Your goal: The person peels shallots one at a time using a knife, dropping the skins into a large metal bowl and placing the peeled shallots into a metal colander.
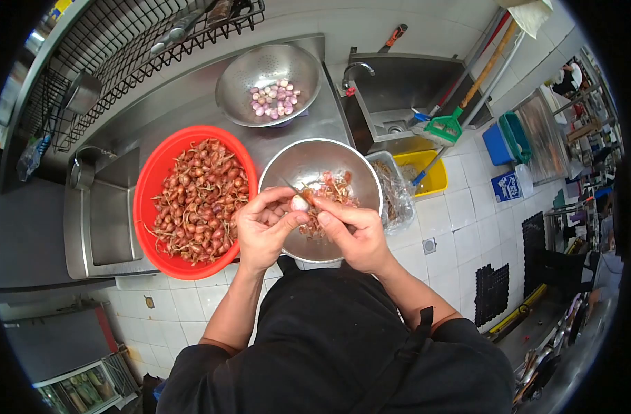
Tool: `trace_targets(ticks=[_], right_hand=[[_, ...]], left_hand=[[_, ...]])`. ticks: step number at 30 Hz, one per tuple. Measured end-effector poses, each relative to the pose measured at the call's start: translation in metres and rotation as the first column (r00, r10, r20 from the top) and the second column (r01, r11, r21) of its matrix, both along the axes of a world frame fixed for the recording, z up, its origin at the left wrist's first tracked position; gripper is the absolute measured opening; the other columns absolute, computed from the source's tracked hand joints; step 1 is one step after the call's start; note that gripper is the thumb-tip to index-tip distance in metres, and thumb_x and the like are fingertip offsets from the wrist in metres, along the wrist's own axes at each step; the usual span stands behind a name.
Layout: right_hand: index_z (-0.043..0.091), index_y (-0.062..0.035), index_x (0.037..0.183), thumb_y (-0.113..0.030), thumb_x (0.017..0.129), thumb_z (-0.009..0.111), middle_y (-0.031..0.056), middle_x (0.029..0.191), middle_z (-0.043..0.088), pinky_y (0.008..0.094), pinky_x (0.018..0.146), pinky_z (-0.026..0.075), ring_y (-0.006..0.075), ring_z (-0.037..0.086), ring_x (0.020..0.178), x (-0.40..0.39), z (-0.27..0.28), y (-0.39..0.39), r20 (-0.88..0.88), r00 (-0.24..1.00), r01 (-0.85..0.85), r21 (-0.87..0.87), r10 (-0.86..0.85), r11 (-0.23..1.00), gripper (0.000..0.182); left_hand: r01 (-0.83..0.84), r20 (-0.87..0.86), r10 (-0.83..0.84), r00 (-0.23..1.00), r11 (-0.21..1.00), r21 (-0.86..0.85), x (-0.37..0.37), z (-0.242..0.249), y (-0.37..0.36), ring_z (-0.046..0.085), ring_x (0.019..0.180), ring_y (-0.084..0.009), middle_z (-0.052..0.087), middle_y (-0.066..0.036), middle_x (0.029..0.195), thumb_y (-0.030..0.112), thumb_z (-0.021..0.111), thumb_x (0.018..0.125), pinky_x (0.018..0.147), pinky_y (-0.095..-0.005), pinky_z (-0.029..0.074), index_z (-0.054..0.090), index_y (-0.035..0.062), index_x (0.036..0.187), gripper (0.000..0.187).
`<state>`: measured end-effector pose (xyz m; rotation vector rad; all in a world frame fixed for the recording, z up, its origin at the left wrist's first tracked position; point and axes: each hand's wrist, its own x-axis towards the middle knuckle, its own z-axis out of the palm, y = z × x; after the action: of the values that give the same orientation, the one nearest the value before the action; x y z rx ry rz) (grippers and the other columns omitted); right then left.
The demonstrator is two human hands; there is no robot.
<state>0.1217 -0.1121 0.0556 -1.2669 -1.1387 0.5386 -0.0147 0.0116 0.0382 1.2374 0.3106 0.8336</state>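
Note:
Over a steel bowl (274, 172) with reddish peels (334, 188) inside, my left hand (263, 226) is closed on a pale, partly peeled shallot (299, 203). My right hand (357, 233) meets it from the right, its thumb and index finger pinched on a strip of brown skin (308, 196) at the shallot. A thin dark blade (290, 185) shows just above the shallot; which hand holds it is unclear. Unpeeled shallots (201, 200) fill a red basin (144, 207) on the left. Peeled shallots (274, 99) lie in a steel colander (234, 77) behind the bowl.
Sinks stand at the left (108, 207) and at the back right (405, 83), the latter with a faucet (359, 67). A clear plastic-lined container (398, 200) and a yellow bin (436, 177) are right of the bowl. A green-headed broom (445, 129) leans nearby. A wire rack (136, 55) hangs upper left.

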Motion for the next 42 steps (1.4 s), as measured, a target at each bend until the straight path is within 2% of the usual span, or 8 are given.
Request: trace_targets(ticks=[2,5,17,27,30,32,36,42], right_hand=[[0.062,0.0015,0.126,-0.009,0.097,0.059,0.0063,0.09,0.07,0.0236,0.073,0.053,0.0075,0.061,0.075,0.003,0.001,-0.005,-0.451,0.892,-0.128,-0.167,0.04,0.978,0.032],[0.061,0.0,0.128,-0.01,0.098,0.058,0.0005,0.083,0.064,0.0206,0.063,0.05,0.0025,0.05,0.065,0.008,0.004,-0.004,-0.548,0.836,-0.142,-0.188,0.016,0.972,0.032],[0.059,0.0022,0.129,-0.01,0.099,0.056,0.0073,0.107,0.067,0.0237,0.074,0.054,0.0071,0.06,0.091,0.007,-0.009,0.007,-0.359,0.926,0.061,-0.168,-0.119,0.984,0.032],[0.047,0.005,0.139,-0.006,0.097,0.056,0.0067,0.122,0.062,0.0234,0.091,0.045,0.0059,0.057,0.1,-0.011,0.007,-0.001,-0.435,0.894,-0.192,-0.155,0.108,0.969,0.045],[0.05,0.0057,0.136,-0.006,0.097,0.057,0.0112,0.125,0.063,0.0259,0.095,0.045,0.0103,0.058,0.108,-0.011,0.008,0.001,-0.346,0.936,-0.124,-0.156,0.064,0.98,0.042],[0.054,0.0064,0.132,-0.006,0.096,0.057,0.0147,0.125,0.064,0.0287,0.098,0.045,0.0146,0.059,0.112,-0.01,0.0,0.004,-0.056,0.998,-0.017,-0.041,0.015,0.999,0.038],[0.057,0.0062,0.129,-0.007,0.096,0.058,0.0153,0.122,0.066,0.0298,0.097,0.046,0.0162,0.061,0.112,-0.008,-0.004,0.004,-0.069,0.997,0.038,-0.073,-0.043,0.997,0.035],[0.058,0.0043,0.129,-0.01,0.098,0.058,0.0116,0.117,0.067,0.0257,0.089,0.049,0.0125,0.062,0.101,-0.004,0.007,-0.001,-0.441,0.897,-0.074,-0.228,-0.035,0.971,0.035]], left_hand=[[0.017,0.034,-0.015,0.999,0.998,-0.053,0.002,-0.003,0.001,0.066,0.099,-0.0173,0.065,-0.013,0.11,-0.006,0.068,0.086,0.084,-0.0281,0.056,0.058,-0.0065,0.118,0.034],[0.079,0.096,-0.064,0.993,0.982,-0.17,0.003,-0.006,0.003,0.065,0.101,-0.017,0.065,-0.015,0.116,-0.002,0.065,0.09,0.086,-0.0291,0.054,0.057,-0.005,0.121,0.032],[0.192,0.209,-0.118,0.971,0.904,-0.382,0.006,-0.015,0.008,0.066,0.101,-0.0182,0.064,-0.013,0.115,0.001,0.062,0.093,0.087,-0.0284,0.054,0.056,-0.0019,0.123,0.031],[0.075,0.225,0.013,0.974,0.922,-0.38,0.011,-0.017,-0.004,0.063,0.102,-0.0174,0.062,-0.011,0.113,-0.003,0.071,0.085,0.089,-0.0295,0.053,0.056,0.0008,0.113,0.032],[0.048,0.235,0.033,0.971,0.942,-0.332,0.013,-0.014,-0.006,0.062,0.102,-0.0165,0.061,-0.011,0.113,-0.006,0.072,0.084,0.091,-0.029,0.051,0.056,0.0001,0.112,0.033],[0.034,0.242,0.042,0.969,0.953,-0.302,0.012,-0.012,-0.007,0.062,0.102,-0.0165,0.061,-0.011,0.113,-0.006,0.071,0.084,0.091,-0.029,0.051,0.056,-0.0002,0.112,0.033],[0.04,0.212,0.022,0.977,0.958,-0.285,0.012,-0.011,-0.009,0.062,0.1,-0.0166,0.062,-0.012,0.111,-0.007,0.07,0.084,0.088,-0.0284,0.053,0.056,-0.0005,0.111,0.031],[0.102,0.239,-0.024,0.971,0.941,-0.322,0.008,-0.005,-0.004,0.063,0.104,-0.0182,0.062,-0.013,0.118,-0.004,0.066,0.088,0.091,-0.0312,0.054,0.057,-0.0016,0.116,0.03]])
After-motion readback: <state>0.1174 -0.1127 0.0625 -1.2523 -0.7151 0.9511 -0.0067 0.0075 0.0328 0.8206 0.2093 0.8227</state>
